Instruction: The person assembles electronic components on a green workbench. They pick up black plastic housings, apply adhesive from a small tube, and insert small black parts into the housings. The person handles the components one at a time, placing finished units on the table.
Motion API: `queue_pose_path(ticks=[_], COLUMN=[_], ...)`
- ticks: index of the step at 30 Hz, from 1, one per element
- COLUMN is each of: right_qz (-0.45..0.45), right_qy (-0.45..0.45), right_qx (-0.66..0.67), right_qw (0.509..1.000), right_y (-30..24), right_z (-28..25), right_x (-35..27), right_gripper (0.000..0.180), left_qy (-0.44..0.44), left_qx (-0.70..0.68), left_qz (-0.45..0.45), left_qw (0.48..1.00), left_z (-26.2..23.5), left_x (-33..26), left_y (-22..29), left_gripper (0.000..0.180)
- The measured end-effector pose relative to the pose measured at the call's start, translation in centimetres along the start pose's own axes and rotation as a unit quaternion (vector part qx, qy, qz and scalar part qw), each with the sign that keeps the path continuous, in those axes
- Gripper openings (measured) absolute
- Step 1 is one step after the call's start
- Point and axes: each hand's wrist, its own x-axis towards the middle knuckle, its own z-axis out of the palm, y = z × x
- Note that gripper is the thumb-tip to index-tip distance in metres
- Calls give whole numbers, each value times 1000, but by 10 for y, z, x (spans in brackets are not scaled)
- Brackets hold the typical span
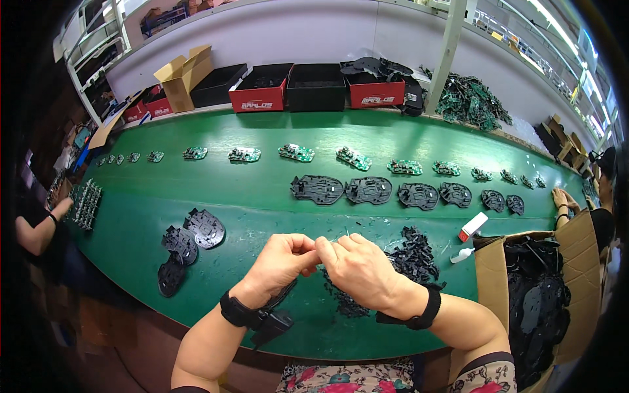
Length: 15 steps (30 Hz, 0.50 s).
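My left hand (278, 263) and my right hand (363, 270) meet fingertip to fingertip above the near part of the green table. Both are closed in a pinch; what they hold, if anything, is too small or hidden to make out. A thin bit sticks up just behind my right fingers. Beneath my left wrist a black plastic shell (283, 296) shows in part. Small black plastic pieces (419, 255) lie heaped beside and under my right hand. To the left, several black molded shells (205, 228) overlap one another. Each wrist wears a black band.
Green circuit boards (244, 154) line the table (255, 196), with a row of black shells (369, 190) before them. At right are a small bottle (462, 255), a little box (473, 226) and a carton of black shells (491, 281). Co-workers' hands show at both sides.
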Motion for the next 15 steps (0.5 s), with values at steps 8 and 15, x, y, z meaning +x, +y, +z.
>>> queue_pose_path(ticks=[8, 15], right_qz=[57, 235], right_qy=[18, 19], right_qx=[195, 257], right_qw=[979, 937], right_y=[30, 104], right_z=[2, 22], right_x=[17, 46], right_gripper=[22, 26], left_qy=[-18, 76], left_qx=[31, 229], left_qz=[-17, 62], left_qw=[999, 969], left_z=[-14, -27], left_x=[24, 111], left_y=[25, 38], left_gripper=[11, 5])
